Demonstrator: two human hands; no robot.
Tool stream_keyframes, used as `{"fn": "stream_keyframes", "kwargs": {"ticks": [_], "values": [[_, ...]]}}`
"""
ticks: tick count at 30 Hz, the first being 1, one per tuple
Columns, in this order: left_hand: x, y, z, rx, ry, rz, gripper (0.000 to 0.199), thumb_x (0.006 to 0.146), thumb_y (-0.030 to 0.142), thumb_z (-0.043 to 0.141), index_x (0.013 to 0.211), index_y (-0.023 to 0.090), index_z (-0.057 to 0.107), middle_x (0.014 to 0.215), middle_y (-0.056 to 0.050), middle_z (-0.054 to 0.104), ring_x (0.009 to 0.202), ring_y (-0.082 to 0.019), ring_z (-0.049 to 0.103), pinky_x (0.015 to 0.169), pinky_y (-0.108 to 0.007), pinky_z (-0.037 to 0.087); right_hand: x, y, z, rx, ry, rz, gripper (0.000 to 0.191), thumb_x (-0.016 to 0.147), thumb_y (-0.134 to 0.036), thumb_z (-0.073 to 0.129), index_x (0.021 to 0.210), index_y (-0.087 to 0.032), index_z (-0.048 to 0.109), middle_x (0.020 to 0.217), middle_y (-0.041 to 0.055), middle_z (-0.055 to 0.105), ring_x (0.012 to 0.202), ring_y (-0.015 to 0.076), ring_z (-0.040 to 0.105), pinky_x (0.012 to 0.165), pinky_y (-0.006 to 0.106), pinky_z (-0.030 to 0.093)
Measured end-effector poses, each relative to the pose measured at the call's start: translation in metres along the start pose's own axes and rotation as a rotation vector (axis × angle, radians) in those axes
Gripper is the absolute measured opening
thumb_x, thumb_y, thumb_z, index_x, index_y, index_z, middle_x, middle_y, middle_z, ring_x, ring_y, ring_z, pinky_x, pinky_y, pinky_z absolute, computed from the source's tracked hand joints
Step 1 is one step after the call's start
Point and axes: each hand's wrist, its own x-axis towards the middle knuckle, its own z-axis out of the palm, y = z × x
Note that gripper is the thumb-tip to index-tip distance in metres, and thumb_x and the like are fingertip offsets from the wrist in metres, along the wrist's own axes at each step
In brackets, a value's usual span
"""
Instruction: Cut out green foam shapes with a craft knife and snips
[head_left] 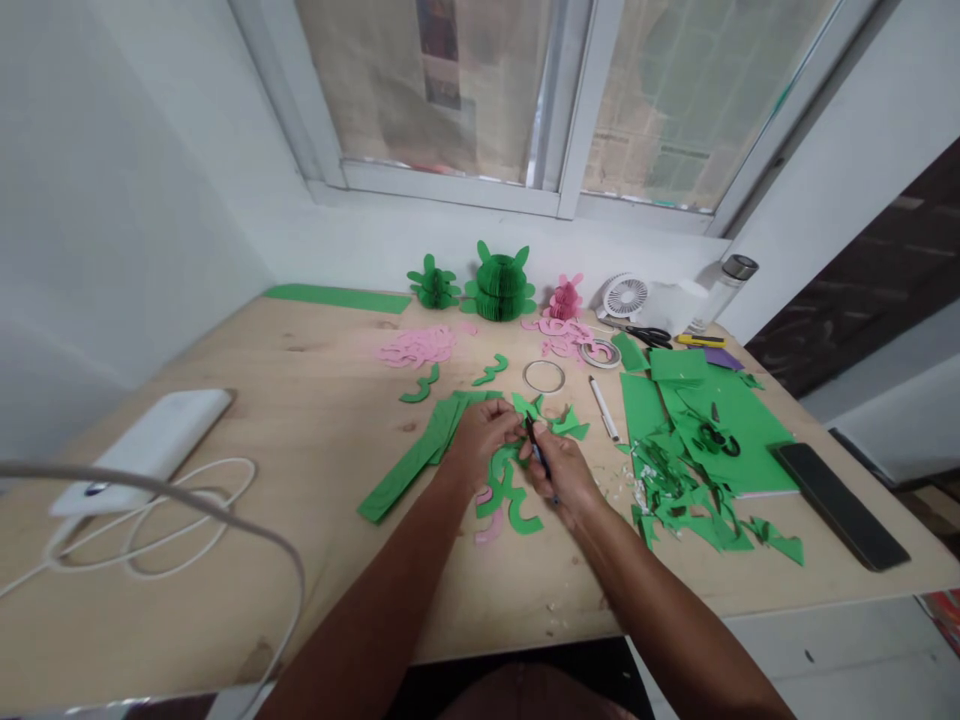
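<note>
My left hand is closed in a pinch near the middle of the wooden table, its fingertips by small green paper. Opposite it, my right hand grips a dark, slim tool that points up toward the left fingertips; its exact kind is hard to make out. Curved green cut-outs and a pink one lie beneath and in front of the hands. Green strips extend to the left. Green offcuts lie just beyond the right hand.
Green scraps and sheets cover the right side, beside a black phone. Paper figures, a small fan and a bottle stand at the back. A white power bank with cables lies left.
</note>
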Motion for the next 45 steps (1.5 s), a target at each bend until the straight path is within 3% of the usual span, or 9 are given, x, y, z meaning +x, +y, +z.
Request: {"fn": "stream_keyframes", "kwargs": {"ticks": [11, 33, 45], "values": [[0.002, 0.001, -0.01, 0.087, -0.074, -0.024, 0.016, 0.06, 0.026, 0.066, 0.056, 0.017, 0.054, 0.053, 0.001, 0.061, 0.053, -0.01, 0.055, 0.057, -0.022, 0.042, -0.001, -0.001, 0.0, -0.015, -0.019, 0.006, 0.055, 0.065, -0.07, 0.067, 0.063, -0.015, 0.059, 0.037, -0.0087, 0.039, 0.03, 0.003, 0.024, 0.03, 0.018, 0.01], [0.003, 0.003, -0.012, 0.081, -0.093, -0.044, 0.015, 0.06, 0.024, 0.066, 0.058, 0.018, 0.053, 0.05, 0.003, 0.056, 0.053, -0.011, 0.059, 0.057, -0.022, 0.046, -0.002, -0.001, 0.003, -0.029, -0.021, 0.015, 0.054, 0.064, -0.069, 0.068, 0.062, -0.016, 0.058, 0.036, -0.009, 0.038, 0.03, 0.0032, 0.024, 0.03, 0.018, 0.011], [0.001, 0.005, -0.008, 0.064, -0.034, -0.023, 0.014, 0.06, 0.026, 0.067, 0.06, 0.017, 0.056, 0.051, 0.003, 0.057, 0.053, -0.012, 0.059, 0.059, -0.023, 0.046, -0.002, -0.001, 0.003, -0.018, -0.013, 0.015, 0.055, 0.062, -0.07, 0.069, 0.062, -0.016, 0.059, 0.036, -0.0092, 0.038, 0.03, 0.003, 0.024, 0.03, 0.018, 0.01]]}}
